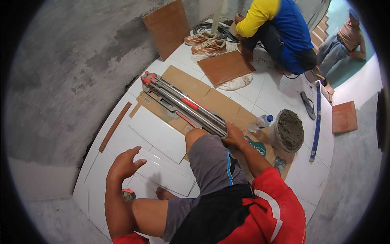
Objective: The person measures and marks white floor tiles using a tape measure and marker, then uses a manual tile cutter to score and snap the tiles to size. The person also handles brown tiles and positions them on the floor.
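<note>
My left hand (125,163) is raised above the white floor tiles, its thumb and fingers apart and nothing in it. Below it lies a cut white tile (166,173), and a larger white tile (157,136) rests just beyond. My right hand (235,135) grips the near end of a manual tile cutter (185,103), which has two metal rails and red parts. My knee partly hides that end of the cutter. Flattened cardboard (221,101) lies under the cutter. Beside my left forearm sits a small round black and orange thing (128,194), perhaps a tape measure.
A bucket of wet mortar (290,130) and a water bottle (260,123) stand right of my hand. Farther right lie a blue spirit level (317,122) and a sandal (308,105). Brown tiles (226,68), shoes (208,46) and a crouching co-worker (290,36) are ahead. A brown strip (115,127) lies left.
</note>
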Demonstrator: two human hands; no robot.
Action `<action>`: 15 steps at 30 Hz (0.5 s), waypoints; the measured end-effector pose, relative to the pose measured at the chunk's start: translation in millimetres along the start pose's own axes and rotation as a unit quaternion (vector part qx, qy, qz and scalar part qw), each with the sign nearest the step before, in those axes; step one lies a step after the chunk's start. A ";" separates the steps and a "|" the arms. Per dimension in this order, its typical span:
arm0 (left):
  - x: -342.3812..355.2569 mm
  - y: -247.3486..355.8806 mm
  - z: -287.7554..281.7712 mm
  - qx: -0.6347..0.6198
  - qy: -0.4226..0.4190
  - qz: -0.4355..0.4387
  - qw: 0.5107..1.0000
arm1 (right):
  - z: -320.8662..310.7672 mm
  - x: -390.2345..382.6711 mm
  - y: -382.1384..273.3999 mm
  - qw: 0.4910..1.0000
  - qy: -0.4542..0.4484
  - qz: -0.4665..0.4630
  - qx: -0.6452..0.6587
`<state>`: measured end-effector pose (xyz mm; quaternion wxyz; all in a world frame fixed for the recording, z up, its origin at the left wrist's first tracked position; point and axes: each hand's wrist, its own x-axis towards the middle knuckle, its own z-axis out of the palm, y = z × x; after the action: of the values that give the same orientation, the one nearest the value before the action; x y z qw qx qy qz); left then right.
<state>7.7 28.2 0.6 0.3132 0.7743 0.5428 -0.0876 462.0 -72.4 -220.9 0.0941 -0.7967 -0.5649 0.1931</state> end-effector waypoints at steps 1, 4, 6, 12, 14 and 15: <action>0.5 0.5 1.1 0.005 0.005 0.011 1.000 | 0.6 1.5 5.6 1.000 -0.007 -0.001 0.016; 5.2 8.4 -0.5 0.000 0.005 0.038 0.999 | 6.1 12.6 22.8 0.996 -0.029 0.001 0.079; 7.8 12.6 -2.8 -0.003 0.002 0.053 0.999 | 5.6 26.0 25.4 0.988 -0.047 0.004 0.145; 17.1 1.5 -9.1 0.011 0.015 0.086 0.996 | 8.1 85.4 -45.0 0.982 -0.004 -0.079 0.170; 21.4 11.0 -14.5 -0.014 -0.001 0.073 0.997 | 7.3 106.5 -64.2 0.989 -0.007 -0.075 0.125; 21.3 9.1 -16.3 -0.009 0.010 0.082 0.997 | 8.5 117.9 -79.9 0.991 -0.012 -0.079 0.104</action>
<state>20.9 52.5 6.8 0.3210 0.8143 0.4812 -0.0484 423.3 65.0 -222.9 0.1853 -0.7329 -0.6041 0.2522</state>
